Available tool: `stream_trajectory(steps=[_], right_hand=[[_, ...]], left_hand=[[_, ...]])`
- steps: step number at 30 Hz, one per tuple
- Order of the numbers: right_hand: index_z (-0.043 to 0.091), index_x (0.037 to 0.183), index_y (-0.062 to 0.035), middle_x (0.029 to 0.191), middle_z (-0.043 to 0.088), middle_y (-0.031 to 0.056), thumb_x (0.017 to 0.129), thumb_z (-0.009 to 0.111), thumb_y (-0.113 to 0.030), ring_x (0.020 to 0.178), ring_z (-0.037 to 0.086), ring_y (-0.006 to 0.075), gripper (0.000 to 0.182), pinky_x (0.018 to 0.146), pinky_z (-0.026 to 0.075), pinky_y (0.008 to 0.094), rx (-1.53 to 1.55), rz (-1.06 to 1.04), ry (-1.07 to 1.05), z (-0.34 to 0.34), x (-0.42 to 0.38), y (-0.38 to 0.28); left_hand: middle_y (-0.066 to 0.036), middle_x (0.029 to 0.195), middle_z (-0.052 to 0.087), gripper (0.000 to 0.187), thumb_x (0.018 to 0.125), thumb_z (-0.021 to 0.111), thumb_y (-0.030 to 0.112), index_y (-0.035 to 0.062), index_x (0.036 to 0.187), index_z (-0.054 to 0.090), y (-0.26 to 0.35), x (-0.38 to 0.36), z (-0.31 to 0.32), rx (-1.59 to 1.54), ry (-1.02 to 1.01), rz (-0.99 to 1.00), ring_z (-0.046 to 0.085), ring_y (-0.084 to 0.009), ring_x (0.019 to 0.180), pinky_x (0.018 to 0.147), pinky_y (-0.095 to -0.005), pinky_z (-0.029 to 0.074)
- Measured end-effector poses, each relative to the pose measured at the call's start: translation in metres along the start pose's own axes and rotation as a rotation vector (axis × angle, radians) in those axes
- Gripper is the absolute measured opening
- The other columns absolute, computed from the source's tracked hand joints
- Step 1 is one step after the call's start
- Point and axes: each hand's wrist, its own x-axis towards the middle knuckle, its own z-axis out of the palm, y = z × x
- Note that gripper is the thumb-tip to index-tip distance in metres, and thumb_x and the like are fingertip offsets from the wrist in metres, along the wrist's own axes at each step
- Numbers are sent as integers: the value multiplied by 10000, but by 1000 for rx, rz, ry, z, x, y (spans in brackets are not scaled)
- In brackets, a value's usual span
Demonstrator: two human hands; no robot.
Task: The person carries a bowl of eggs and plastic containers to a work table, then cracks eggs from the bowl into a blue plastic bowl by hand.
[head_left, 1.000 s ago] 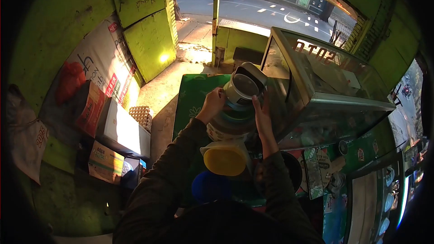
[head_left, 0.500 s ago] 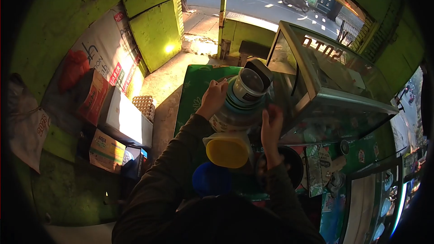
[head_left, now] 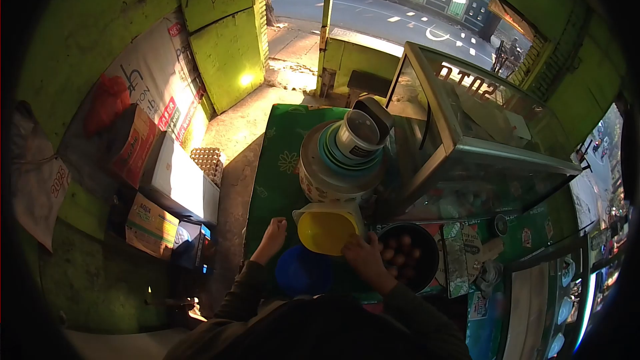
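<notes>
My right hand (head_left: pixel 368 263) is at the right rim of a yellow-bottomed plastic tub (head_left: pixel 325 232), its fingers closed over the edge. To the tub's left, my left hand (head_left: pixel 270 239) is curled into a fist; anything inside it is hidden. Just below the tub stands a blue bowl or bucket (head_left: pixel 303 271). Beyond it is a large round container (head_left: pixel 313 175) with stacked plates (head_left: pixel 331 140) and a white cup-like tub (head_left: pixel 361 135) on top. A dark pan (head_left: pixel 429 263) of several eggs lies right of my right hand.
A green-covered table (head_left: pixel 270 180) carries these things. A glass display case (head_left: pixel 460 153) rises at the right. On the left are a white box (head_left: pixel 183 180), egg trays (head_left: pixel 209 162) and cardboard boxes (head_left: pixel 152 225). A road (head_left: pixel 373 13) runs outside.
Both hands have come back from beside the stacked plates. My left hand has dropped to the left of the yellow tub, and my right hand has moved onto its rim.
</notes>
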Motion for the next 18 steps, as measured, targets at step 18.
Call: stream_trajectory(steps=[18], right_hand=[[362, 1450, -104, 1495, 400, 116, 1062, 432, -260, 1408, 383, 310, 424, 1147, 360, 586, 2584, -123, 934, -136, 130, 74]], left_hand=[[-207, 1200, 626, 574, 1079, 310, 428, -65, 1266, 534, -52, -32, 1, -71, -248, 32, 595, -288, 1145, 997, -356, 437]])
